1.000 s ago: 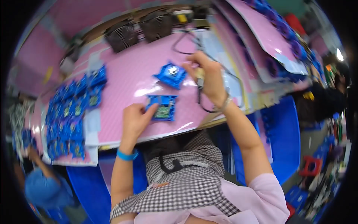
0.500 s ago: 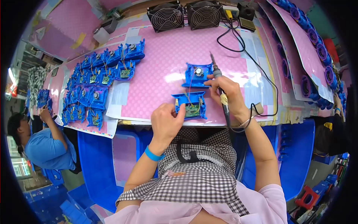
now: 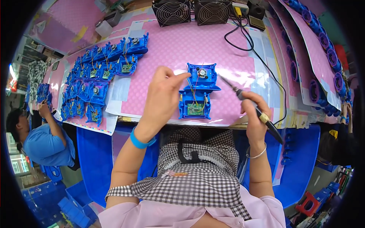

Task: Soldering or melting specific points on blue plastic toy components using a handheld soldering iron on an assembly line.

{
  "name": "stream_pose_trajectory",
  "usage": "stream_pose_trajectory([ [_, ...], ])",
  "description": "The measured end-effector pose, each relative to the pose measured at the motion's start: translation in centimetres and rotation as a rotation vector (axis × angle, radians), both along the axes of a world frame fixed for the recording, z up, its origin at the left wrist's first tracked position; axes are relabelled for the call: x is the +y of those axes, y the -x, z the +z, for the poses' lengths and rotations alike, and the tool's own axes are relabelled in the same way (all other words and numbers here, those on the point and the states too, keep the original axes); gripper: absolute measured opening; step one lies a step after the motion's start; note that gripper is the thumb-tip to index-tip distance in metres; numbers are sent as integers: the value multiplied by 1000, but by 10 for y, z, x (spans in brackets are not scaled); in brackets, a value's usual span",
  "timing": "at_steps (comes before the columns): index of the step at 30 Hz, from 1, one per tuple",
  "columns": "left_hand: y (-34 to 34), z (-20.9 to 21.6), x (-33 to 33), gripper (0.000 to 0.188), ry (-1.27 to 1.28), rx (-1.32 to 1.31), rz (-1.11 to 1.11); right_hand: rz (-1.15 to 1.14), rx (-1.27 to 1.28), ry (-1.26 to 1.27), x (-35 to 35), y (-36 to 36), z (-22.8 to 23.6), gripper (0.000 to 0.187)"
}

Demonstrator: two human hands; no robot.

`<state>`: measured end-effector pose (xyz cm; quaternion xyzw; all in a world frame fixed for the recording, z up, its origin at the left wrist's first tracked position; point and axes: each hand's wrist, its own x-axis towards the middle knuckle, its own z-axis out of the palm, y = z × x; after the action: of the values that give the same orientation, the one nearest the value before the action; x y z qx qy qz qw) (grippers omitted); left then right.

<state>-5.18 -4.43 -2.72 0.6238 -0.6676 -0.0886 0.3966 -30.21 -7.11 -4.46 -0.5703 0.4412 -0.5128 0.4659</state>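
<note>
We sit at a workbench covered with a pink dotted mat (image 3: 235,45), in a crowded workshop with blue crates on the floor around us. At the far edge of the bench stand two black fans (image 3: 192,11), and a black cable (image 3: 262,64) loops from there along the right side of the mat. In the middle of the mat, just in front of us, lies an opened blue plastic housing (image 3: 199,91): its far half carries a small round part, its near half a green circuit board (image 3: 195,109), and thin wires run between the two. Our left hand (image 3: 161,97) hovers just left of the housing, fingers loosely curled and holding nothing, the forefinger stretched toward the far half's left edge; we cannot tell whether it touches. A blue wristband (image 3: 140,141) circles that wrist. Our right hand (image 3: 254,114) is closed around the handle of a soldering iron (image 3: 249,100), whose tip points up and left, near the housing's right edge but apart from it. On the far left of the mat lie many more blue housings (image 3: 100,72) in rows. At the left, another person in a blue shirt (image 3: 43,144) works nearby.
</note>
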Motion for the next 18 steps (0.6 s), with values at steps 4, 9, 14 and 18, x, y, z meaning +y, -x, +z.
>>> stream_pose_trajectory([
  [4, 13, -5, -13, 13, -61, 99, 10, 74, -29, -61, 1, -13, -6, 20],
  [9, 12, -7, -18, 10, -96, 32, 21, 86, -19, -38, -6, -20, -12, 20],
  [14, 15, -12, -26, 8, -84, 28, 16, 103, -34, -30, -11, -24, -11, 20],
  [18, 16, -15, -30, 7, -112, 14, 8, 105, -36, -14, -11, -25, -14, 21],
])
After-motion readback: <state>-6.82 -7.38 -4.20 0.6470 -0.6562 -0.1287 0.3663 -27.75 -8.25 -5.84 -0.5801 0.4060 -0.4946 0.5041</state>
